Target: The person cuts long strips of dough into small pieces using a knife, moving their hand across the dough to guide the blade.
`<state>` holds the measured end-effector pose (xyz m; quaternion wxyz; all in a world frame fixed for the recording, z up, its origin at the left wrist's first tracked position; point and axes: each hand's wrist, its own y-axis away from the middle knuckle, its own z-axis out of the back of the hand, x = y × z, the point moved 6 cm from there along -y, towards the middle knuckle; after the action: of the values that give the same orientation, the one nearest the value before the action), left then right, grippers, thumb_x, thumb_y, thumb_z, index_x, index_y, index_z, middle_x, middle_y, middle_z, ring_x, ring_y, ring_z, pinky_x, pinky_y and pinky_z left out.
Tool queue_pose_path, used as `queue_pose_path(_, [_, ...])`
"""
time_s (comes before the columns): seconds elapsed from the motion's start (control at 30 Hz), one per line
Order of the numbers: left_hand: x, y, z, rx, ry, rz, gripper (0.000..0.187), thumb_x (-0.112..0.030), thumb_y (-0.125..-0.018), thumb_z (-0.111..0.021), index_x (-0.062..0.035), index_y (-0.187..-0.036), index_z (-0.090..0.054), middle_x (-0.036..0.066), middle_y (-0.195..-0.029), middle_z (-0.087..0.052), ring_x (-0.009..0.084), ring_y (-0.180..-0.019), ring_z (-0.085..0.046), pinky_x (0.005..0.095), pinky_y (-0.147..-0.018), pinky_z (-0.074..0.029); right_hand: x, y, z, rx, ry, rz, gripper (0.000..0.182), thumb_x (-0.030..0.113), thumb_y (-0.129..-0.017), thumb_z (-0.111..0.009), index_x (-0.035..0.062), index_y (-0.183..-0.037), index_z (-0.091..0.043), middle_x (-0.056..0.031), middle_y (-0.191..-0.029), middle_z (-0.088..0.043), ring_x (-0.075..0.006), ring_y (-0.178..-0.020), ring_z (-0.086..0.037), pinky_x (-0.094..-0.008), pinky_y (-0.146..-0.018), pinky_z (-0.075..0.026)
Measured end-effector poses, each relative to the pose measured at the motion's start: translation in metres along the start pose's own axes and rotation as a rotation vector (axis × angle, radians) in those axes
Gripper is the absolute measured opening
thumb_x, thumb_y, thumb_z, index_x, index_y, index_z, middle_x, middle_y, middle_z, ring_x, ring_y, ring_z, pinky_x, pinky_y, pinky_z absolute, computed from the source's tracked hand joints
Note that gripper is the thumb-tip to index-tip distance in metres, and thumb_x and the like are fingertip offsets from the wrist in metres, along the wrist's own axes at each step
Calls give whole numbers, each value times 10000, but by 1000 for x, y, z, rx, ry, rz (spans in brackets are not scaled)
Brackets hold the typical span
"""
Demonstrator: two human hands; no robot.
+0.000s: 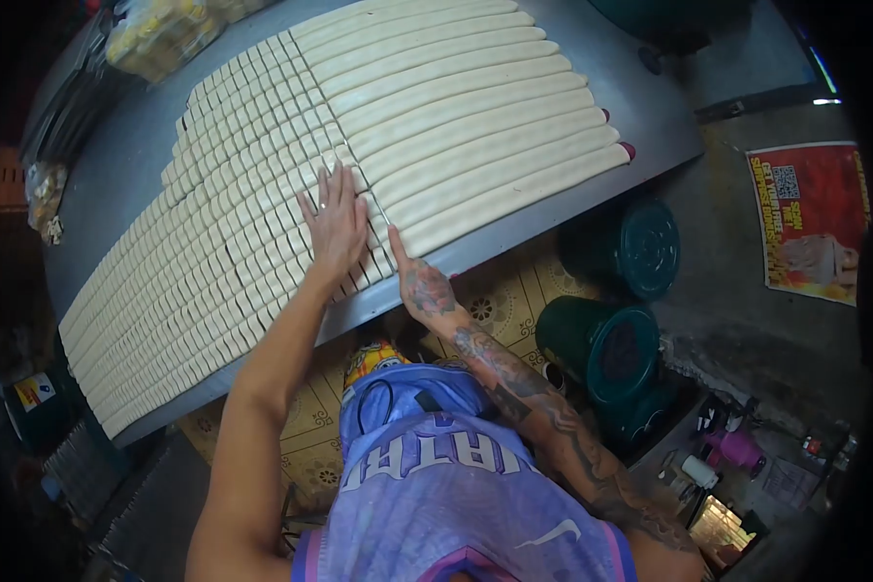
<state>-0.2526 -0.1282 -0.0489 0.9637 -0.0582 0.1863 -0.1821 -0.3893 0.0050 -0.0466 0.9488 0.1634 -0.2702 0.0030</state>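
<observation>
Long pale dough rolls (485, 126) lie side by side on a grey metal table. To their left, rows of short cut dough pieces (213, 223) sit close together. My left hand (338, 218) rests on the cut pieces beside the cutting line, its fingers apart. My right hand (422, 281) is at the near table edge, index finger stretched along a thin blade (371, 186) that lies across the rolls; its other fingers are curled around the blade's near end, where a handle is hidden. Dark red filling (627, 152) shows at one roll's end.
The metal table (664, 136) has its near edge just before my body. Green bins (616, 349) stand on the floor to the right. Bagged yellow items (160, 39) and stacked trays (78, 97) are at the far left. A red poster (810, 218) hangs at right.
</observation>
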Motion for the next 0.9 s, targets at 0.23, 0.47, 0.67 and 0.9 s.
queue_pose_path(0.23, [-53, 84, -15, 98, -83, 16, 696, -349, -1117, -480, -66, -1734, -325, 103, -1803, -332, 285, -1682, -266, 624, -1342, -99, 0, 67, 1, -14, 35, -24, 926, 26, -937, -552, 57, -1766, -140, -297, -976, -730, -448, -819, -760, -537, -760, -643])
queue_pose_path(0.47, [-44, 84, -16, 74, 9, -11, 687, -325, -1124, -505, -63, -1733, -325, 129, -1799, -333, 331, -1679, -265, 651, -1332, -94, 1, 170, 36, 58, -293, -79, 826, 36, -1020, -550, 111, -1771, -215, -204, -768, -651, -416, -707, -706, -529, -653, -543])
queue_pose_path(0.67, [-9, 36, -2, 111, 355, 109, 644, -300, -1121, -556, -67, -1701, -403, 176, -1793, -330, 401, -1691, -203, 682, -1319, -31, 24, 42, 101, -146, -248, 23, 675, 109, -1121, -500, 81, -1750, -257, -304, -874, -704, -482, -786, -713, -567, -714, -534])
queue_pose_path(0.9, [109, -174, 12, -37, 323, 189, 573, -285, -1116, -564, -51, -1635, -505, 154, -1781, -368, 389, -1693, -192, 622, -1345, -21, 47, -231, 120, -264, -144, 127, 793, 22, -1042, -519, 42, -1761, -185, -283, -979, -672, -450, -871, -707, -515, -755, -574])
